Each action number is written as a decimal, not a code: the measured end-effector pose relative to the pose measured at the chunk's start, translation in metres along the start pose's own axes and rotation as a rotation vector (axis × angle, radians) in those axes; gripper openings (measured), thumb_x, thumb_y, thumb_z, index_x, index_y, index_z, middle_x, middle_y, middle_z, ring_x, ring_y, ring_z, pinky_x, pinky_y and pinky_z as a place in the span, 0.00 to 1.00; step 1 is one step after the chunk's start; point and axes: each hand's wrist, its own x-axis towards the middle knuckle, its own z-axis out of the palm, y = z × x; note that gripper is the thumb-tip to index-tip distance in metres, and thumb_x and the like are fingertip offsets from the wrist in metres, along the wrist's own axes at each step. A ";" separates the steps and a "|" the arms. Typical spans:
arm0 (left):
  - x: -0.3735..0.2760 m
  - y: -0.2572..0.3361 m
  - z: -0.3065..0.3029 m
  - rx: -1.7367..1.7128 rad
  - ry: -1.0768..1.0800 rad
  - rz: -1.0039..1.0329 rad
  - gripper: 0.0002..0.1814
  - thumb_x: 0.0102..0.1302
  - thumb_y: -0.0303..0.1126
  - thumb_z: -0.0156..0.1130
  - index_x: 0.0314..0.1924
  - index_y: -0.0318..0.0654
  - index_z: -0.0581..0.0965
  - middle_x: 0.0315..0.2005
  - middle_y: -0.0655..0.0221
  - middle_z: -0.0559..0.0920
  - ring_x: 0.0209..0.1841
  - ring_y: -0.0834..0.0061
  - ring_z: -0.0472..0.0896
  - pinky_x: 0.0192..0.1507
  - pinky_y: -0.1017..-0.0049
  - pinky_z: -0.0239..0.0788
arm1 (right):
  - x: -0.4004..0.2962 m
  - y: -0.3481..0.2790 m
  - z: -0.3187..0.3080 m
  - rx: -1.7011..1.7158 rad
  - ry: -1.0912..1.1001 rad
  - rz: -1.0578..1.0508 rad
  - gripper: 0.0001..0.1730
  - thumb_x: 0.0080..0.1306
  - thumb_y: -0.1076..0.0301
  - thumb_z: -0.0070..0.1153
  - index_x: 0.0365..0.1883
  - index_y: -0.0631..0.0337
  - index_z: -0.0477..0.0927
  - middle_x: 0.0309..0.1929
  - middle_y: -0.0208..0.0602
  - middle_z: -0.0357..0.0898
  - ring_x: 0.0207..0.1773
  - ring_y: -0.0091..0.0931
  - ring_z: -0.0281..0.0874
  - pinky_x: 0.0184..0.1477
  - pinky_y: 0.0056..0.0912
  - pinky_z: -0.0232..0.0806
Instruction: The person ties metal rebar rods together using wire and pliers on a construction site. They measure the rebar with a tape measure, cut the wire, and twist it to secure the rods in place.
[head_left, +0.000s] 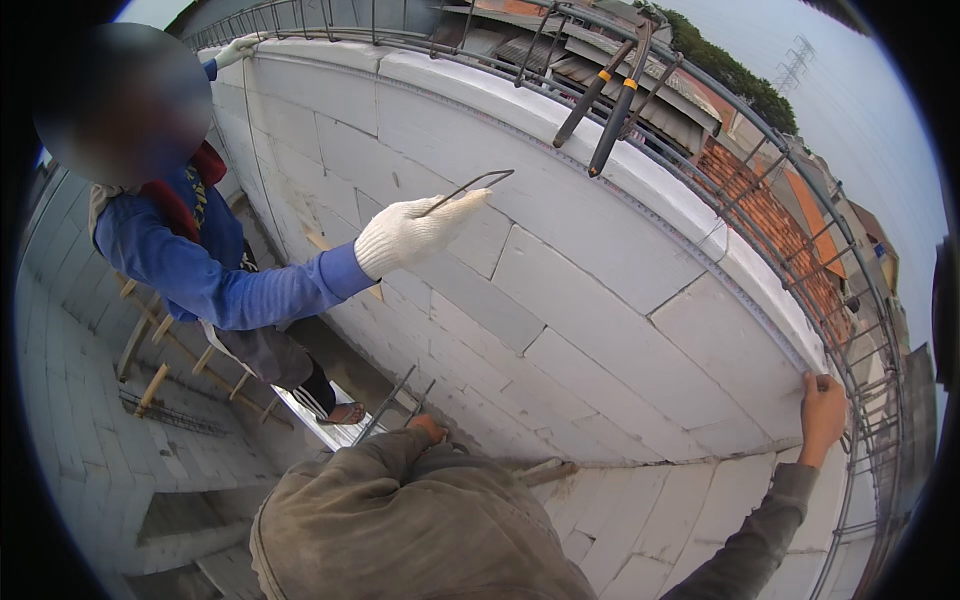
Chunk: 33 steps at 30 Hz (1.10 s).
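Note:
My right hand (823, 411) pinches one end of a steel tape measure (660, 225) at the top of the block wall (592, 300), near its right corner. The tape runs along the wall just below the white top course (480, 79). Low in front of my torso is my left hand (427, 429), fingers curled, close to two thin metal bars (386, 403); my sleeve partly hides it, so its grip is unclear. A co-worker's white-gloved hand (409, 234) holds a bent steel rod (469, 191). Their other gloved hand (238, 49) rests at the wall's far top end.
Pincers with dark handles (619, 97) hang on a rebar cage (757, 135) above the wall. The co-worker (217, 247) stands on a lower platform (322, 409) at left, beside a wooden ladder (199, 360). Rooftops (780, 217) lie beyond the wall.

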 end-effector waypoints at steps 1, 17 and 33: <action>-0.001 0.003 -0.002 -0.031 -0.059 -0.021 0.26 0.62 0.58 0.71 0.37 0.39 0.91 0.35 0.53 0.90 0.40 0.51 0.89 0.48 0.56 0.80 | 0.000 0.000 0.000 0.010 -0.003 -0.013 0.24 0.70 0.43 0.63 0.50 0.52 0.88 0.52 0.45 0.87 0.56 0.46 0.83 0.54 0.52 0.73; 0.018 -0.015 0.018 -0.035 -0.137 0.042 0.35 0.59 0.58 0.73 0.46 0.27 0.87 0.46 0.42 0.87 0.51 0.47 0.87 0.53 0.56 0.79 | 0.001 0.002 0.002 0.017 -0.015 0.003 0.24 0.70 0.41 0.61 0.49 0.50 0.88 0.52 0.46 0.87 0.57 0.47 0.83 0.56 0.53 0.73; 0.021 -0.024 0.028 0.009 -0.106 0.177 0.28 0.65 0.59 0.69 0.37 0.37 0.90 0.36 0.52 0.90 0.41 0.52 0.88 0.49 0.57 0.79 | -0.002 0.004 0.001 0.076 0.019 -0.008 0.22 0.69 0.43 0.62 0.47 0.51 0.89 0.49 0.46 0.88 0.54 0.47 0.85 0.52 0.52 0.74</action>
